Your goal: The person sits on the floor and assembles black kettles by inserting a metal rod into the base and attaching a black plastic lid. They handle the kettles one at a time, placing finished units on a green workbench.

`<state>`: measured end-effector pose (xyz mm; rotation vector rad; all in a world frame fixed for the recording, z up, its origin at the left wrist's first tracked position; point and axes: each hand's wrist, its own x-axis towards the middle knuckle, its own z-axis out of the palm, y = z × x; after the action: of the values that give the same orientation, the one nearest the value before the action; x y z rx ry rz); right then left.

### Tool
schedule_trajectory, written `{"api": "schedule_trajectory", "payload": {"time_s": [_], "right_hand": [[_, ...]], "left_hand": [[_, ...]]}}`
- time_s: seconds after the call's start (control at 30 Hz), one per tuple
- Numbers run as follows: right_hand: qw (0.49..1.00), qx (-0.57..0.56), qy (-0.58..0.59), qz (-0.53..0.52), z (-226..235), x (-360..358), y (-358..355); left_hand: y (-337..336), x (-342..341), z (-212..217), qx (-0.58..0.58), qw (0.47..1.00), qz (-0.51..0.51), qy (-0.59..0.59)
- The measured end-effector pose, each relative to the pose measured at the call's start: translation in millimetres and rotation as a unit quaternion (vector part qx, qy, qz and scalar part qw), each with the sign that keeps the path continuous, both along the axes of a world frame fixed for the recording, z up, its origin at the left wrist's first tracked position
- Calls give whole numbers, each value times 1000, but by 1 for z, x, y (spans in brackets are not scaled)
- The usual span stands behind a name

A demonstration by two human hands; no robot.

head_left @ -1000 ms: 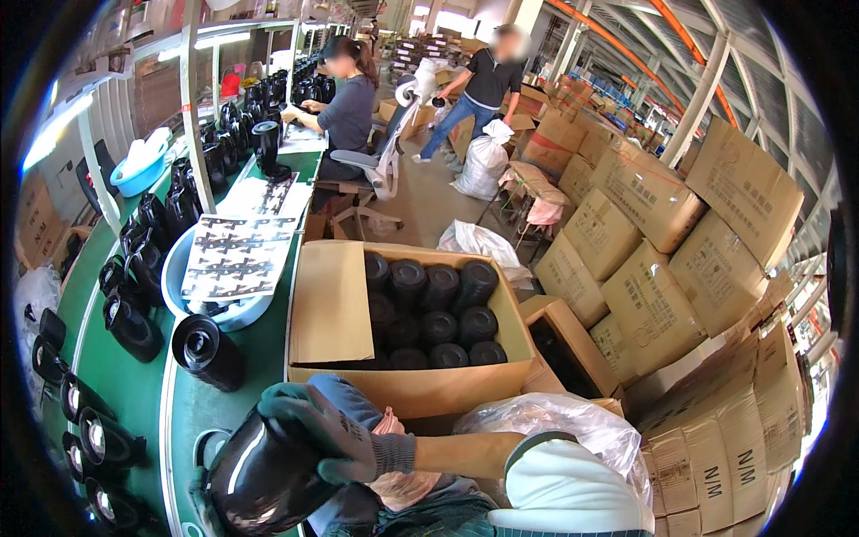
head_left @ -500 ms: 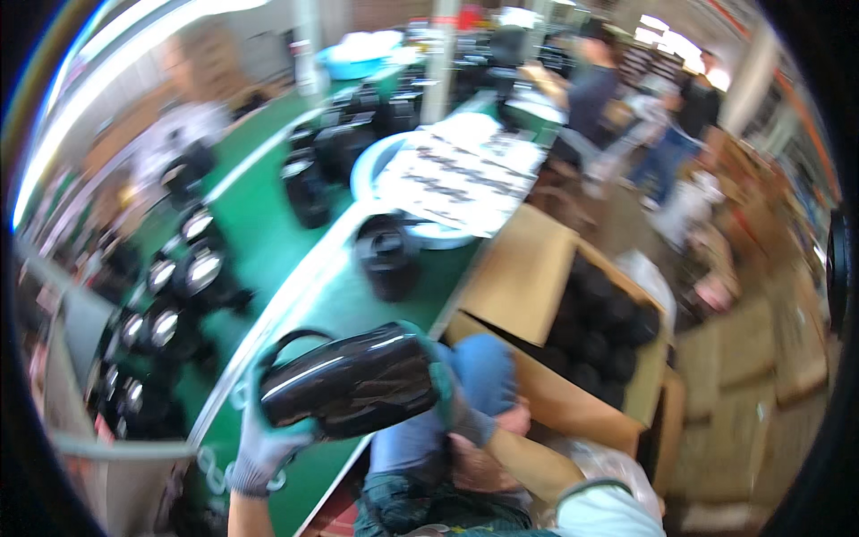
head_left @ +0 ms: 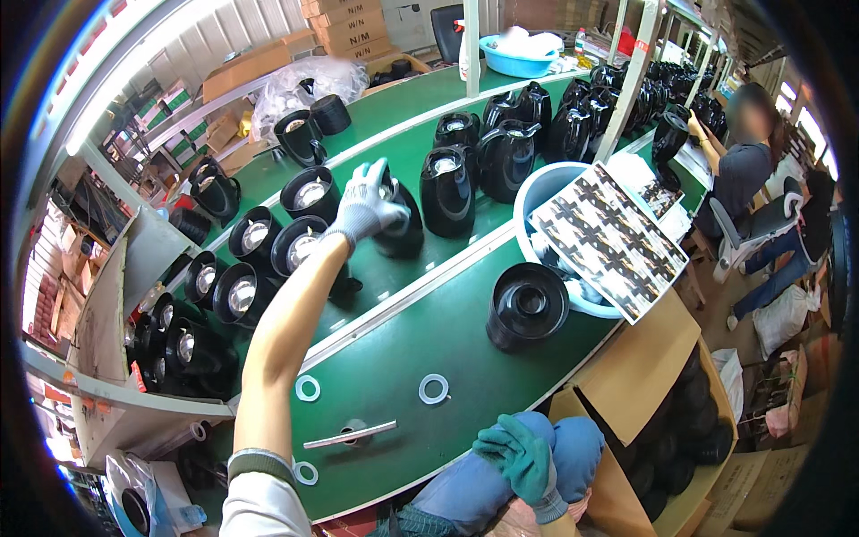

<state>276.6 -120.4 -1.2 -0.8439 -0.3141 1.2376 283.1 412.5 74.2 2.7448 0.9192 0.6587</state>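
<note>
Head view shows a black jug (head_left: 403, 236) partly behind the left hand (head_left: 369, 206), grip unclear.

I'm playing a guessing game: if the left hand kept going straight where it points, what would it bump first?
Probably the black jug right by the left hand. The hand overlaps it in the picture, so it's hard to tell whether they already touch.
</note>
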Motion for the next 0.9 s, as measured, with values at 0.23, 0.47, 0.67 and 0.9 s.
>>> {"api": "schedule_trajectory", "payload": {"time_s": [0.23, 0.47, 0.67, 0.9], "right_hand": [[999, 24, 31, 17, -19, 10, -5], [996, 50, 71, 19, -7, 6, 7], [996, 56, 60, 30, -7, 3, 6], [918, 36, -395, -12, 102, 16, 30]], "left_hand": [[91, 2, 10, 24, 995, 81, -45], [60, -29, 35, 39, 920, 277, 273], [27, -65, 89, 143, 937, 242, 208], [-108, -131, 196, 313, 948, -13, 48]]}}
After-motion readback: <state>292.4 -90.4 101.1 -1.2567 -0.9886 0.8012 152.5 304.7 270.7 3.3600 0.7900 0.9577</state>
